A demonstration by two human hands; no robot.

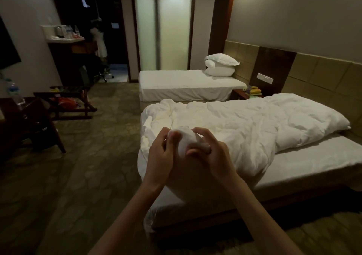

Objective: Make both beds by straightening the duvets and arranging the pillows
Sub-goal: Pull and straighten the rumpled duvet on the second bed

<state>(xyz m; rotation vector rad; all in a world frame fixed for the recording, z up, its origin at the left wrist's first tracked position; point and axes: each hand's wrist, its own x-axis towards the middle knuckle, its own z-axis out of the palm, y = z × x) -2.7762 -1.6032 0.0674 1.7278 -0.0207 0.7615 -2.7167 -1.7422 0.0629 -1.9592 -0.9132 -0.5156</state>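
A rumpled white duvet (244, 125) lies askew on the near bed (305, 168), bunched toward its foot and far side. Both hands grip one corner of this duvet, lifted off the foot of the bed. My left hand (159, 156) pinches the corner from the left. From the right, my right hand (210, 152) curls round the same bunched cloth. The far bed (184, 84) shows only a flat white sheet, with two white pillows (220, 65) stacked at its head.
A nightstand (242, 94) with yellow items stands between the beds. A padded headboard (323, 74) runs along the right wall. On the left stand a dark desk with a water bottle (13, 92) and a wooden luggage rack (66, 103). Patterned carpet (88, 166) covers the floor.
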